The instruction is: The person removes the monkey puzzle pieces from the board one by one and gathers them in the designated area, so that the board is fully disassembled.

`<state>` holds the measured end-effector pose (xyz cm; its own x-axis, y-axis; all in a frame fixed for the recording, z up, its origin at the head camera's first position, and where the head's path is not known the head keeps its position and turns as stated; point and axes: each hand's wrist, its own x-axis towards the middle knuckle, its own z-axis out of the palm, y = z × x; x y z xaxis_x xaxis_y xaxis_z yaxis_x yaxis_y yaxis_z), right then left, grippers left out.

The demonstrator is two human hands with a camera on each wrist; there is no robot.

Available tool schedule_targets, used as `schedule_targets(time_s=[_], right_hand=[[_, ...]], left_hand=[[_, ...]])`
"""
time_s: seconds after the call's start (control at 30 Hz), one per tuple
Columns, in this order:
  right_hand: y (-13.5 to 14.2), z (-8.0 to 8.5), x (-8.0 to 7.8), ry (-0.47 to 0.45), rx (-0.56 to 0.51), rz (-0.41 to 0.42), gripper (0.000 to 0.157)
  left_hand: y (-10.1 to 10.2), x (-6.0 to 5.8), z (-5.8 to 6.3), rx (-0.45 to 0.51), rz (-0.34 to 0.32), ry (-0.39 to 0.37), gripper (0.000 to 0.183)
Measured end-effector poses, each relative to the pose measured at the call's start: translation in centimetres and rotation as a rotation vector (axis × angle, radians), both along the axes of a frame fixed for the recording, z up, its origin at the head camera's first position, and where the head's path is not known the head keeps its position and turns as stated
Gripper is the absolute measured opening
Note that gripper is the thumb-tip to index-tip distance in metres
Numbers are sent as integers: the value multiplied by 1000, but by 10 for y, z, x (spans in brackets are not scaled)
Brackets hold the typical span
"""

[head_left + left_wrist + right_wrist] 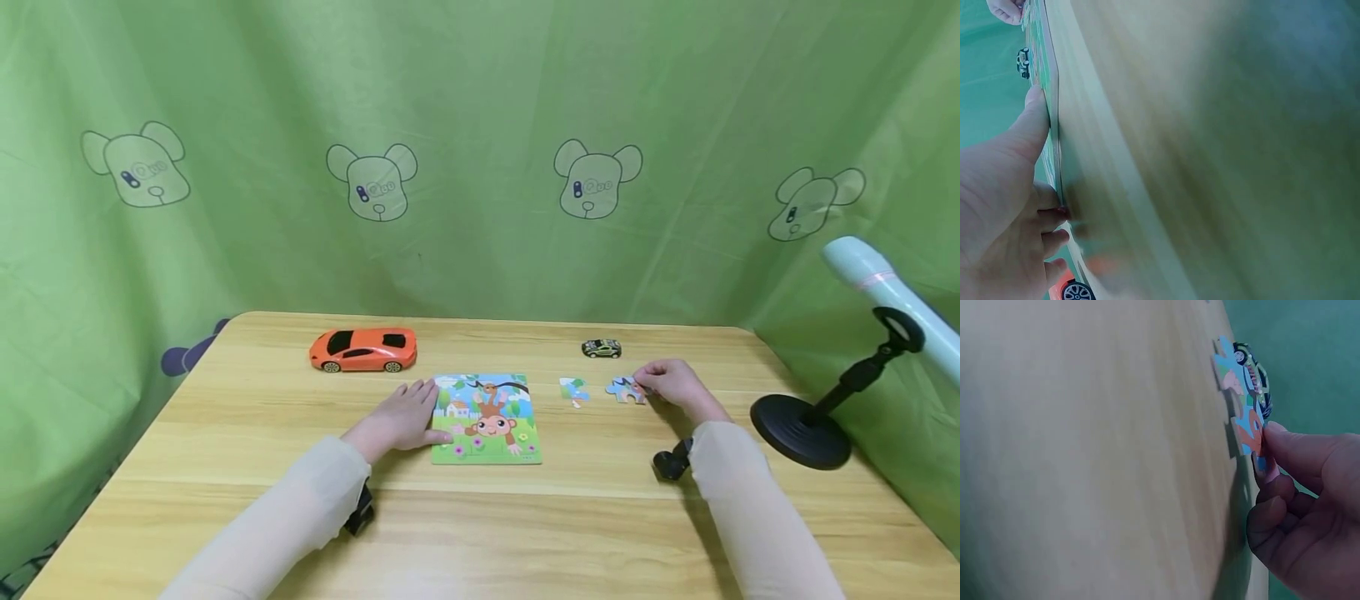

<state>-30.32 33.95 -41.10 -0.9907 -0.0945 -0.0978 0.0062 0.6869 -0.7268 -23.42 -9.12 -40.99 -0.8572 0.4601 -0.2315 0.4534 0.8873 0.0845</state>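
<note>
A square monkey picture puzzle board [487,437] lies on the table in front of the person. At its left edge rests the left hand [405,417], thumb stretched onto the picture and fingers along the side. The left wrist view shows the thumb [1034,115] lying over the board's edge. Farther right, the right hand [675,387] pinches a jigsaw puzzle piece [1249,428] by its right end, between thumb and fingers. This piece is blue with orange and pink parts, and casts a shadow on the wood. Another jigsaw piece [574,389] lies between the board and the right hand.
An orange toy car [363,350] stands behind the left hand. Toward the table's back edge is a small patterned toy car [602,348]. A light blue microphone [892,292] on a black round-based stand [798,433] stands at the right. Green curtain [480,250] surrounds the table.
</note>
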Motion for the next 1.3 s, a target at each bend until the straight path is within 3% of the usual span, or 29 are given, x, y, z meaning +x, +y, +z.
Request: schedule_targets(time_s=[0.37, 0.8, 1.07, 1.3], right_hand=[[3, -6, -8, -3, 61, -1, 19], [0, -1, -9, -41, 55, 3, 26], [-31, 17, -2, 61, 70, 63, 39], [-69, 23, -2, 151, 43, 170, 35]], left_hand=[[1, 0, 2, -11, -1, -2, 88], [0, -1, 1, -6, -3, 5, 88], [0, -1, 1, -5, 5, 0, 88], [0, -1, 0, -3, 6, -5, 88]])
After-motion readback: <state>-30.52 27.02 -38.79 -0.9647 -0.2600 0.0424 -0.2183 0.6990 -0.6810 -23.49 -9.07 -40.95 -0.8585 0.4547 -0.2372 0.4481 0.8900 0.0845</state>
